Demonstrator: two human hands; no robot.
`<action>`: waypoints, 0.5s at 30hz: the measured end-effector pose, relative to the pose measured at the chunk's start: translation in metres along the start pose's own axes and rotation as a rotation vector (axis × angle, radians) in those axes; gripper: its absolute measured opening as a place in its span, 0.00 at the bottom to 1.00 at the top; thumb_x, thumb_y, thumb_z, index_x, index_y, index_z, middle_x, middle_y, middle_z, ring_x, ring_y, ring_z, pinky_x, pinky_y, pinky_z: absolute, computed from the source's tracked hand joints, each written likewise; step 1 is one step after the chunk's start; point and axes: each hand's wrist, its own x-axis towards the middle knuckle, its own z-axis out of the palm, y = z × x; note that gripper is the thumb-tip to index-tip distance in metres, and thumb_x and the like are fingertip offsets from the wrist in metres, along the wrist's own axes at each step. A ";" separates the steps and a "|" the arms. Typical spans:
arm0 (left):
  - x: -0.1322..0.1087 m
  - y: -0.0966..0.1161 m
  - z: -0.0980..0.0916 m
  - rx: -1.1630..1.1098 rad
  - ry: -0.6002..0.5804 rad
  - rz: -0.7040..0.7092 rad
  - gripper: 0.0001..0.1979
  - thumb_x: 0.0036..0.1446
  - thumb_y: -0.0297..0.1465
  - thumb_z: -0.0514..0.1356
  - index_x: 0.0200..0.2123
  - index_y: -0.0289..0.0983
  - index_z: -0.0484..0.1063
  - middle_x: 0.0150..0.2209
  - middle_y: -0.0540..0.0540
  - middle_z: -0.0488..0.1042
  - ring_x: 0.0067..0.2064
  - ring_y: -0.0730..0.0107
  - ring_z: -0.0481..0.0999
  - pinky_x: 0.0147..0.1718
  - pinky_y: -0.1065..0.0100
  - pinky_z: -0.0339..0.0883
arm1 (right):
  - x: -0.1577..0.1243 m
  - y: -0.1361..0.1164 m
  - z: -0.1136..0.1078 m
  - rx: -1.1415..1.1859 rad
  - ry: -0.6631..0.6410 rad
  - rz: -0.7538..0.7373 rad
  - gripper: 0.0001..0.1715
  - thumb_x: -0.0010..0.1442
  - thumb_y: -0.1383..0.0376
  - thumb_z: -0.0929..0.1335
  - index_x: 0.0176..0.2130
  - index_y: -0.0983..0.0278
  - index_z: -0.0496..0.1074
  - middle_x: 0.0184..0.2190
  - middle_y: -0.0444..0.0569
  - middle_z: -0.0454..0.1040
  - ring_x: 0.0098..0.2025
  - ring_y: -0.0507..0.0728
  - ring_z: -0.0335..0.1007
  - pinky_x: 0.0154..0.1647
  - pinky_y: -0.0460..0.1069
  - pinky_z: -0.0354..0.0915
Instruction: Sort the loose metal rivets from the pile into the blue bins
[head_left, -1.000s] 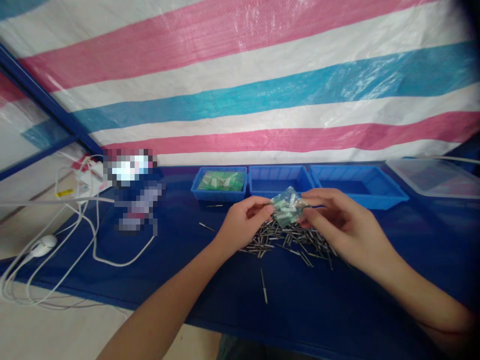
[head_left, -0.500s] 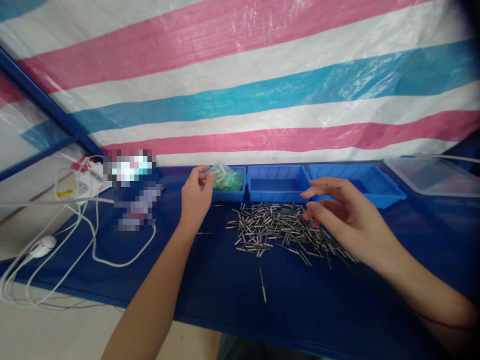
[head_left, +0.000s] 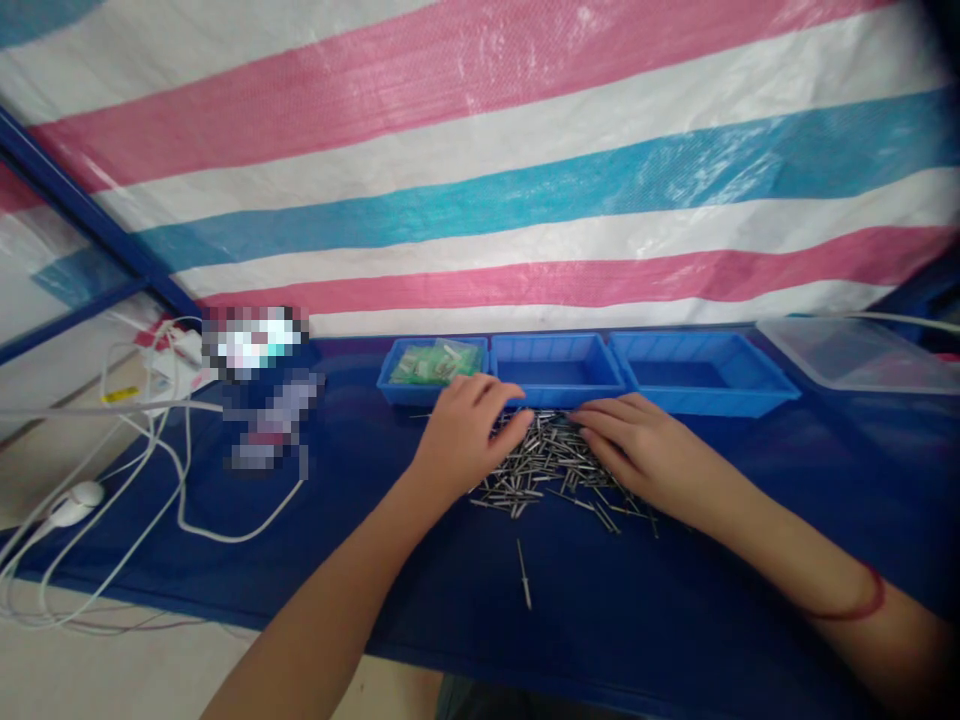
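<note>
A heap of metal blind rivets (head_left: pixel 559 462) lies on the dark blue table (head_left: pixel 420 590) in front of the bins. Over its left side my left hand (head_left: pixel 472 430) is open, thumb and fingers curved apart with nothing between them. My right hand (head_left: pixel 645 445) reaches in from the right, open, its fingers stretched out to the upper right part of the heap; whether its fingertips touch rivets I cannot tell. One single rivet (head_left: pixel 525 575) lies apart, nearer the front edge.
Behind the heap stand a blue bin with green-and-clear plastic packets (head_left: pixel 435 362), a middle blue bin (head_left: pixel 555 372) and a larger right blue bin (head_left: pixel 697 372). A clear plastic lid (head_left: pixel 862 352) lies at the far right. White cables (head_left: pixel 184 500) and a blurred-out phone-like object (head_left: pixel 259 340) are left.
My left hand has left the packets in the left bin and moved right and nearer, over the rivets. My right hand has come lower and slightly left, its fingers straighter, onto the heap.
</note>
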 end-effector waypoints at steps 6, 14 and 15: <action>-0.010 0.024 0.027 -0.031 -0.216 0.206 0.20 0.65 0.38 0.51 0.56 0.36 0.65 0.58 0.41 0.67 0.60 0.56 0.62 0.55 0.56 0.59 | 0.002 -0.006 0.007 -0.057 0.005 -0.012 0.16 0.63 0.69 0.59 0.42 0.66 0.73 0.45 0.56 0.72 0.47 0.61 0.64 0.52 0.56 0.61; -0.011 0.023 0.030 -0.041 -0.245 0.168 0.13 0.65 0.35 0.50 0.46 0.35 0.70 0.49 0.42 0.72 0.54 0.59 0.67 0.54 0.58 0.60 | 0.003 -0.007 0.012 -0.103 -0.008 0.020 0.18 0.63 0.66 0.59 0.44 0.68 0.74 0.36 0.55 0.74 0.39 0.61 0.66 0.45 0.57 0.62; -0.011 0.023 0.030 -0.039 -0.247 0.162 0.13 0.65 0.35 0.51 0.44 0.35 0.70 0.48 0.42 0.72 0.54 0.59 0.67 0.53 0.59 0.60 | 0.003 -0.007 0.013 -0.117 0.004 0.027 0.19 0.64 0.66 0.59 0.46 0.69 0.74 0.36 0.56 0.74 0.40 0.61 0.66 0.45 0.57 0.62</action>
